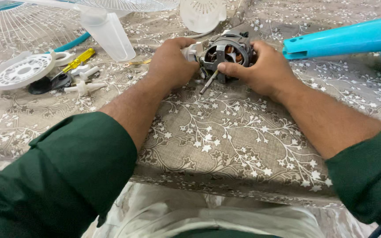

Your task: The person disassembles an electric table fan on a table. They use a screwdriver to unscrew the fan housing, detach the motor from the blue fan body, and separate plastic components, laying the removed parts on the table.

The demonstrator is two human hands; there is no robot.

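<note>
A grey electric fan motor (226,53) with copper windings showing and a steel shaft sticking out toward me rests on the patterned tablecloth (225,132). My left hand (170,64) grips its left side, where a small white plastic part (193,50) is attached. My right hand (261,68) holds the motor's right side, thumb lying across the front near the shaft. Both forearms are bare below rolled green sleeves.
At the left lie a round white plastic cover (20,70), a yellow-handled screwdriver (79,60), small white fittings (84,86) and a translucent white fan blade (109,33). A wire fan grille (27,22) lies far left, a white housing (201,14) behind, a turquoise fan part (349,39) at right.
</note>
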